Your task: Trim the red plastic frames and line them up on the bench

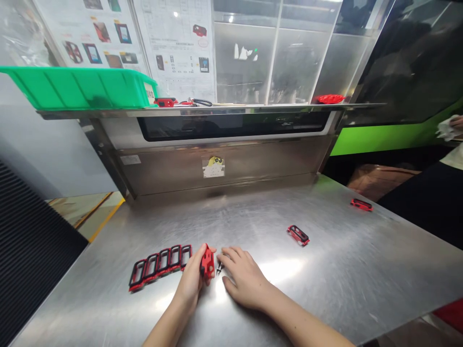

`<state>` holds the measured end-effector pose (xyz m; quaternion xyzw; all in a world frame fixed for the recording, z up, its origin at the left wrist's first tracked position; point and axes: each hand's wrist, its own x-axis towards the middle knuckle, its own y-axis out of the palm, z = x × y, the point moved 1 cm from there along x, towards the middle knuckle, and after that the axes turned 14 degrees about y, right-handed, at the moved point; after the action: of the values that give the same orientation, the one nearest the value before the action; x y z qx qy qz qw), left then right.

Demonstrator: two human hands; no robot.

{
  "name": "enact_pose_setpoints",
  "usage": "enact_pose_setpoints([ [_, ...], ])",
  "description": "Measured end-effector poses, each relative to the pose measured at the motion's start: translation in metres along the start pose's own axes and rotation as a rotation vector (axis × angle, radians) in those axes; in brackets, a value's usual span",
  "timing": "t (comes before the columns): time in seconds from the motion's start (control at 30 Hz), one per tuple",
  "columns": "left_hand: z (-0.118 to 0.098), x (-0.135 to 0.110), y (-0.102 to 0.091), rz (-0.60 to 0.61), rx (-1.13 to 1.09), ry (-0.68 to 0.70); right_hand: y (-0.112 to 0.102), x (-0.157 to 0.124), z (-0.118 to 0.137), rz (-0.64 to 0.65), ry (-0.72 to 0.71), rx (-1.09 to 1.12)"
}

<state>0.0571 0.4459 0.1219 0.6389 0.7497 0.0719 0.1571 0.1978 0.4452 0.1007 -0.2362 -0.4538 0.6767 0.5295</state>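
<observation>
My left hand (pixel 191 282) is closed around a red plastic frame part (pixel 207 262), holding it on edge on the steel table (pixel 325 284). Just left of it lies a row of several red and black frame parts (pixel 160 263), side by side. My right hand (pixel 243 279) rests palm down on the table with its fingers curled, and its fingertips touch a small metal piece (pixel 219 268) next to the held part. I cannot make out whether the fingers grip that piece.
Two single red frame parts lie further right, one at mid-table (pixel 298 234) and one near the far right edge (pixel 360 204). A shelf above carries a green bin (pixel 79 86), red tools (pixel 165 102) and a red part (pixel 329 99). Another person's sleeve (pixel 450 127) shows at right.
</observation>
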Motion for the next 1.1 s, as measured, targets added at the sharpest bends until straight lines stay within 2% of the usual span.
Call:
enact_pose_setpoints([
  [0.1,0.000,0.003,0.000,-0.029,-0.038,-0.027,0.004,0.003,-0.002,-0.032,0.021,-0.059],
  [0.27,-0.006,0.004,-0.001,-0.009,-0.068,-0.121,0.005,0.008,-0.003,-0.076,0.033,-0.166],
  [0.43,-0.008,0.001,-0.005,-0.016,-0.044,-0.080,0.005,0.007,-0.001,-0.111,0.030,-0.151],
  [0.57,-0.005,-0.002,-0.003,0.080,-0.061,-0.155,0.003,0.007,0.001,-0.146,-0.060,-0.114],
  [0.7,-0.005,-0.006,0.001,0.177,-0.060,-0.170,-0.001,0.008,0.002,-0.156,-0.125,-0.106],
  [0.83,-0.007,-0.008,0.001,0.136,-0.077,-0.177,-0.007,0.006,0.003,-0.163,-0.121,0.053],
  [0.97,-0.013,-0.005,-0.001,0.049,-0.134,-0.196,-0.011,0.007,0.002,-0.205,-0.012,0.290],
  [1.1,-0.017,-0.002,-0.001,0.039,-0.234,-0.222,-0.014,0.010,0.000,-0.127,0.095,0.497],
])
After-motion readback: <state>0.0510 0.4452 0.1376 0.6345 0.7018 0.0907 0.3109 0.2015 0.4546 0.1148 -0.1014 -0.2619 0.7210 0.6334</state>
